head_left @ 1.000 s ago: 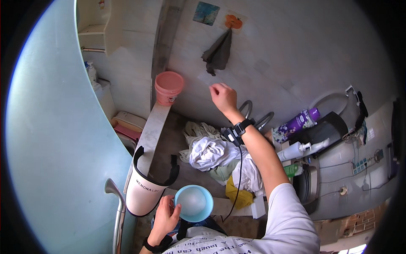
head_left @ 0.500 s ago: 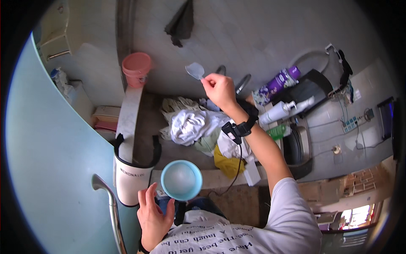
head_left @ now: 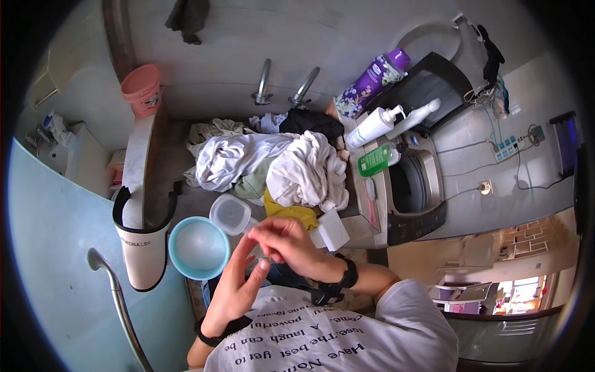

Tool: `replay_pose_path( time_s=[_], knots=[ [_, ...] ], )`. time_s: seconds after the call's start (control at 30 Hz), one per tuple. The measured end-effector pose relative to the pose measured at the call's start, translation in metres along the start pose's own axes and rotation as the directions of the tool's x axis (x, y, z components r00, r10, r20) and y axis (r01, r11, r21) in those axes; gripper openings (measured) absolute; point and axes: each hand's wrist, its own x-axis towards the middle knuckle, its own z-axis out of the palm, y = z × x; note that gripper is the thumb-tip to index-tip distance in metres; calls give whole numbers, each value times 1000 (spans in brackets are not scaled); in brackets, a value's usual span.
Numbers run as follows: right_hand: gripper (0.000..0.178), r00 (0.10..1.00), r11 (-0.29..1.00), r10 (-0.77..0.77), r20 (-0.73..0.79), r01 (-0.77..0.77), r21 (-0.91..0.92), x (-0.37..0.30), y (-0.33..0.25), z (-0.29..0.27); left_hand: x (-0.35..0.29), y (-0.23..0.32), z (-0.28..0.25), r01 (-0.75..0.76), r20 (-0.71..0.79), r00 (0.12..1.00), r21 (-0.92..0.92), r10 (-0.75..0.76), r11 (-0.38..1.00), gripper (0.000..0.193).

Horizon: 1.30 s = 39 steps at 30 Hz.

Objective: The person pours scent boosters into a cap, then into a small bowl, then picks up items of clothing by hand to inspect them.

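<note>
While our right hand (head_left: 291, 245) pinches: one clear scoop (head_left: 230, 214), handle between fingers and thumb, bowl pointing left; an end grip, we judge, keeps our fingers off the bowl.
Left hand (head_left: 234, 291): fingers extended, thumb apart, seemingly empty; fingertips close to the handle end, perhaps to steady it, though contact we cannot make out.
Blue tub (head_left: 171, 255): round, white contents (head_left: 198, 245), just beside the scoop and likely placed for easy reach; its support is hidden from us.
Visor-like piece: cream (head_left: 144, 260), black-banded, left of the tub.
Laundry: white garments (head_left: 242, 161) heaped with a yellow cloth (head_left: 288, 214) beyond our hands, near two taps (head_left: 264, 84), presumably for water.
White block (head_left: 333, 229): at the near edge, right of the yellow cloth.
Bottles: green (head_left: 377, 160), white pump (head_left: 374, 127) and purple (head_left: 372, 84), grouped beside the washing machine (head_left: 415, 223), probably as shared supplies.
Pink bucket (head_left: 141, 92): on the left ledge (head_left: 139, 149), apparently parked aside.
</note>
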Motion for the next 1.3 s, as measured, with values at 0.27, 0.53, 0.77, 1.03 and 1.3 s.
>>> replay_pose_path(
  time_s=[0.27,0.53,0.77,1.03,1.3],
  knots=[
    [13,956,953,-280,90,288,-95,-14,15,-56,52,-17,58,92,-16,994,-366,-105,926,46],
    [18,880,430,-457,132,348,-833,1,-40,-191,71,-26,61,36,-158,984,-310,-88,950,38],
    [54,877,38,-481,16,39,-999,61,-4,-302,86,-40,83,55,-150,982,-373,-119,926,33],
    [43,726,-248,-324,606,553,-795,75,-14,-254,100,-39,88,76,-175,976,-288,-130,955,37],
    [9,539,-2,-733,415,608,-794,92,-57,-273,126,-24,90,61,-61,995,-296,-83,953,36]
  ],
)
